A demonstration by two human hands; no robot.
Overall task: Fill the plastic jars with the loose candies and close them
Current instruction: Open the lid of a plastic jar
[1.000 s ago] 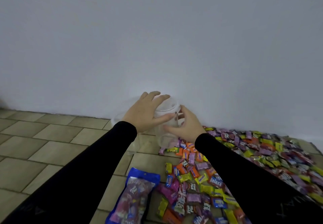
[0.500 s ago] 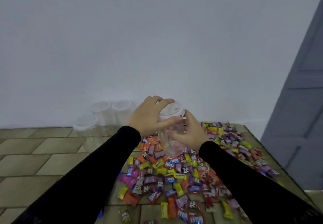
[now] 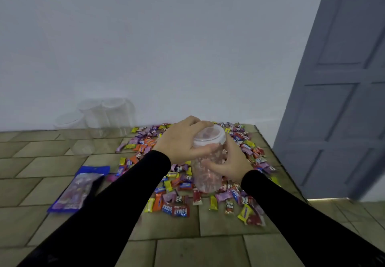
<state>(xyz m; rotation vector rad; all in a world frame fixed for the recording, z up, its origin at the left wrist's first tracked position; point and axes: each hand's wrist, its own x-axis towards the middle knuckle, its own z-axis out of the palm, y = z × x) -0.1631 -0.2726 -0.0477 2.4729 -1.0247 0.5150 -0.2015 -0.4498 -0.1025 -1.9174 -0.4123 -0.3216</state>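
1. A clear jar (image 3: 207,168) is held upright over the candies (image 3: 181,185), its base low above the heap; whether it touches them cannot be told.
2. The left hand (image 3: 181,141) sits over the jar's top, fingers curled on the white lid (image 3: 209,136), thumb pressed against the side just under the rim: this grip is clamped on the lid.
3. The right hand (image 3: 231,162) wraps the jar's body from the right, fingers closed round the clear wall: this grip is clamped on the jar.
4. Through the plastic, reddish and pink shapes show, but it is blurred; whether they are inside or seen through from behind cannot be told.
5. The candies lie loose on the tiled floor (image 3: 41,162), spread from the wall (image 3: 145,48) toward the viewer, in yellow, purple, orange, red and blue wrappers.
6. Three empty jars (image 3: 98,121) stand with lids on at the left by the wall, close together, well apart from the hands.
7. A blue bag (image 3: 79,187) lies flat on the floor left of the heap, beside the left sleeve (image 3: 116,208).
8. A grey door (image 3: 337,100) stands at the right edge.
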